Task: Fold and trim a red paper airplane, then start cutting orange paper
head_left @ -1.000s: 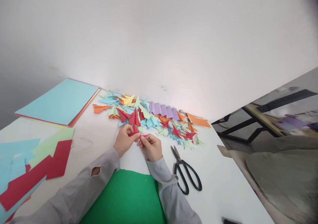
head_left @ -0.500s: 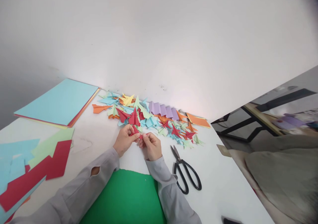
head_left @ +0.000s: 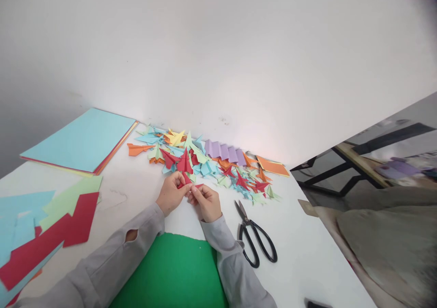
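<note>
Left hand [head_left: 170,195] and right hand [head_left: 209,203] meet at the fingertips, each pinching a small piece of red folded paper [head_left: 186,179] between thumb and fingers. The paper lies just above the white table [head_left: 293,226], in front of the folded paper planes [head_left: 204,167]. Much of it is hidden by the fingers, so its full outline cannot be made out; the visible parts are plain red, a pointed flap at the left hand and a narrow edge at the right. Directly behind, a red plane of like colour makes the boundary hard to read. The planes overlap in a many-coloured heap, with purple pleated paper [head_left: 223,152] at its back. Near the right forearm lie black-handled scissors [head_left: 246,221], blades slightly parted. To the left are a stack of sheets [head_left: 80,139], blue uppermost, and loose paper pieces [head_left: 81,219], cut off by the frame. A dark object [head_left: 316,304] at the lower edge is cropped beyond recognition.
</note>
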### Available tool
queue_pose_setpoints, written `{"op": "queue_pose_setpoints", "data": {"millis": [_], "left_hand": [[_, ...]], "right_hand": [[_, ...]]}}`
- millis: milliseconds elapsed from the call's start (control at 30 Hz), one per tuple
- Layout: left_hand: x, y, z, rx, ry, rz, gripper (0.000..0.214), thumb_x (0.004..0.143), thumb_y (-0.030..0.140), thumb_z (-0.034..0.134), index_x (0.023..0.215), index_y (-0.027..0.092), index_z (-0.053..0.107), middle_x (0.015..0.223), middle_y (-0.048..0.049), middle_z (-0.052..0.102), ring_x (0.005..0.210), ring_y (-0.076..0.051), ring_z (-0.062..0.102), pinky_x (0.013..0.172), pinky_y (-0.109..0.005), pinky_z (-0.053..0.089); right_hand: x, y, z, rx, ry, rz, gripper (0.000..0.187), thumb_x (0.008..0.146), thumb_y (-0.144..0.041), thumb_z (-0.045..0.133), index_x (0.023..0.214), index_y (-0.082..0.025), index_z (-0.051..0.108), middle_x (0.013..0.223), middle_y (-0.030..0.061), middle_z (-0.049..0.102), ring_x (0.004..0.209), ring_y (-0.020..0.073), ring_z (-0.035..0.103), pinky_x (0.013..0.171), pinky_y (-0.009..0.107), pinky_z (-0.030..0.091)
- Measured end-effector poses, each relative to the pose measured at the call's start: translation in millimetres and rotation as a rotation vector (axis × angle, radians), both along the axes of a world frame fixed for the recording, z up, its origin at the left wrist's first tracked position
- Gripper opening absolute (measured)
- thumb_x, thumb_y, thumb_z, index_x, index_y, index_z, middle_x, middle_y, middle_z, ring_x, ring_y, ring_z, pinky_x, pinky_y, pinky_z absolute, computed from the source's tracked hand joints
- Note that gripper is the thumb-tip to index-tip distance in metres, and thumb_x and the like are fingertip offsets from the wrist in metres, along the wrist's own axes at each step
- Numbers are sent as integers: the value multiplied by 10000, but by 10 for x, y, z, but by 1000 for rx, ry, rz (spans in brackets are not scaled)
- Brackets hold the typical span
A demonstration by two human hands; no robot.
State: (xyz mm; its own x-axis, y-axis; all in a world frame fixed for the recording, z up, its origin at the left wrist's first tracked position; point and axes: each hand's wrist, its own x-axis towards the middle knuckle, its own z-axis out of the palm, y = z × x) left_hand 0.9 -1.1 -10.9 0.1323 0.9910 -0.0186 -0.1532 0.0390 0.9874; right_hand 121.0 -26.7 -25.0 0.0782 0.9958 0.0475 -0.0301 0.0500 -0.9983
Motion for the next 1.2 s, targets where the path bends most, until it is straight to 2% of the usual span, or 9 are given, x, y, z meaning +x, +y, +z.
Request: {"op": "queue_pose_setpoints", "data": {"millis": [267,533,767,967,1200], "left_hand": [[4,19,-56,-60,-88,-10,283,621,198,669,618,194,385,455,67,515,434,-92,496,466,-221,395],[0,19,-38,-85,-107,-30,303,616,243,694,629,186,396,458,62,529,439,-93,510,483,-230,408],[-10,8,38,-133,-218,-62,264,723,361,605,651,176,431,511,52,535,477,-94,530,523,-242,413],[-10,2,14,-102,-148,-49,275,628,249,681,680,186,418,513,55,552,501,-106,539,545,-251,429],[-7,8,-36,-45,-41,-32,240,626,195,650,690,192,419,513,68,528,491,-99,519,512,-229,405]], "right_hand": [[-18,-8,2,33,-6,21,368,714,-512,622,571,-176,576,478,-12,584,398,91,489,435,233,394],[-6,-8,0,-16,62,16,408,706,-546,610,566,-163,594,483,12,611,399,101,516,410,227,379],[-5,-7,2,18,59,-41,387,698,-522,635,548,-173,563,458,-5,582,395,100,503,405,223,383],[-8,-4,-5,18,62,-40,386,707,-523,626,561,-173,555,458,-10,576,390,96,497,406,222,382],[-29,1,-32,12,37,-57,373,649,-520,674,581,-173,557,457,-15,591,381,93,501,403,221,383]]}}
